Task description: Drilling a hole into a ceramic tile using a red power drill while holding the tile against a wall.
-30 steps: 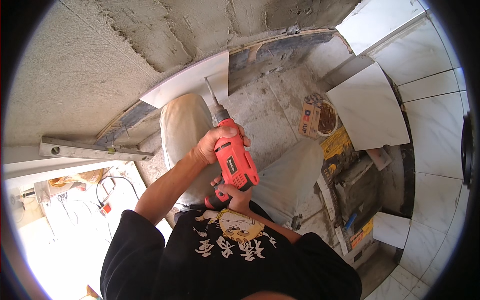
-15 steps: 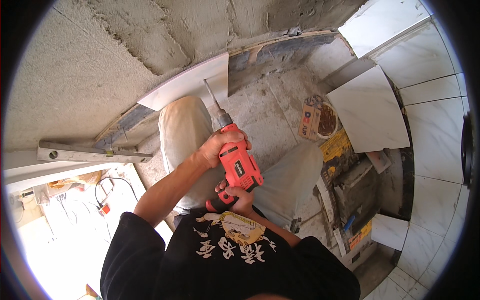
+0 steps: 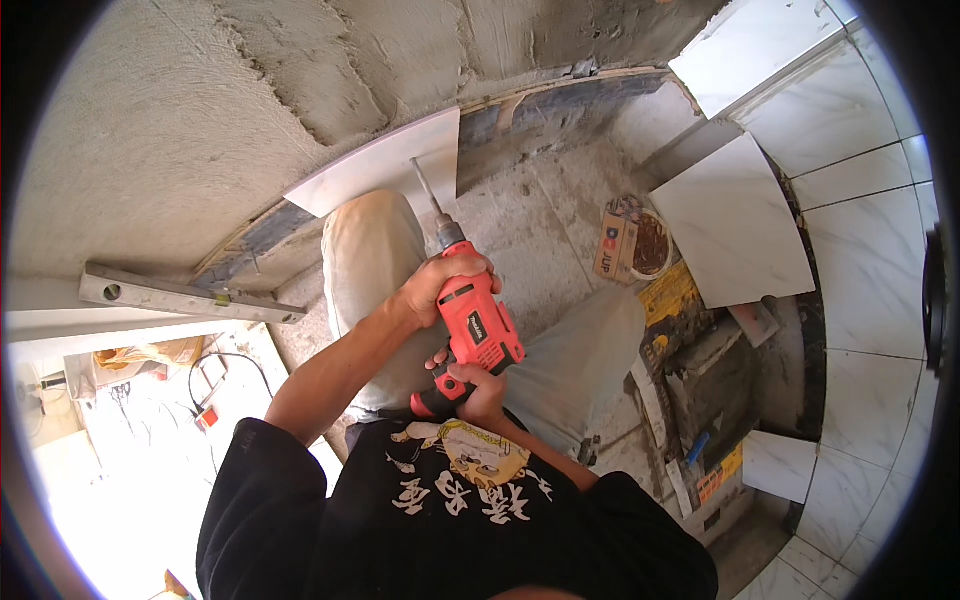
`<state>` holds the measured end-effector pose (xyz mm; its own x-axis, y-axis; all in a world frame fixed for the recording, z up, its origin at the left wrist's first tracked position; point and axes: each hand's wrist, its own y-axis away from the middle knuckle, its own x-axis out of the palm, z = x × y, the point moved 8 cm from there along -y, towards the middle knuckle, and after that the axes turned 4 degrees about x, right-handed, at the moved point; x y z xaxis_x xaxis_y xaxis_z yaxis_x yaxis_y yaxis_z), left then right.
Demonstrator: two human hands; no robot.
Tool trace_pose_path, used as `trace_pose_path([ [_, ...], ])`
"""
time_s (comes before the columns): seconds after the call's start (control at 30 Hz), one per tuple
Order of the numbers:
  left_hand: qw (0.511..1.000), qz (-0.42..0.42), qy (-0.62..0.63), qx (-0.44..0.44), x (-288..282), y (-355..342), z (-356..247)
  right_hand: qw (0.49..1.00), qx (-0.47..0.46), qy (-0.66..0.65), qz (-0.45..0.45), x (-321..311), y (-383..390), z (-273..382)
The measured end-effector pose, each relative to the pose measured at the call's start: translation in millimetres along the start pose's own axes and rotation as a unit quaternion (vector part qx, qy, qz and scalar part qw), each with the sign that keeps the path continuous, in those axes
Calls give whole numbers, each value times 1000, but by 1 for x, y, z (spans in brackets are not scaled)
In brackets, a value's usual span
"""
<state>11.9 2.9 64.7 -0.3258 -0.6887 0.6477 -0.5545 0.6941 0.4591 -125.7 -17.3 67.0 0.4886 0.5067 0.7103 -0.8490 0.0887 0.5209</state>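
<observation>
A red and black power drill (image 3: 478,325) points away from me, its long bit (image 3: 425,185) reaching to a white tile panel (image 3: 390,155) set against the low part of the wall. Whether the tip touches the panel or sits inside a hole, I cannot tell. Near the chuck, my left hand (image 3: 445,283) is wrapped over the front of the drill body. My right hand (image 3: 476,392) is closed round the rear handle, with part of its fingers hidden behind it.
A metal spirit level (image 3: 190,297) lies along a ledge at left. On the right are a leaning white tile (image 3: 740,225), a bucket with brown contents (image 3: 653,243), a cardboard box (image 3: 615,245), a yellow bag (image 3: 668,300) and a mortar-smeared trough (image 3: 715,375). Rough plaster (image 3: 230,130) covers the wall.
The view has shifted slightly. Both hands keep their hold on the drill, and its bit stays at the same part of the tile panel.
</observation>
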Motion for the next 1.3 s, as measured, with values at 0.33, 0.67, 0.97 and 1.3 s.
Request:
trace_pose_path([
  [0.33,984,131,115,40,9,5,-8,991,-50,119,-35,26,19,13],
  [0.67,973,174,137,61,13,8,-15,983,-62,166,-43,33,23,12],
  [0.97,978,156,133,44,6,3,-5,987,-67,142,-42,24,18,14],
  [1.3,999,20,31,14,4,3,-5,999,-5,43,4,-2,4,-2],
])
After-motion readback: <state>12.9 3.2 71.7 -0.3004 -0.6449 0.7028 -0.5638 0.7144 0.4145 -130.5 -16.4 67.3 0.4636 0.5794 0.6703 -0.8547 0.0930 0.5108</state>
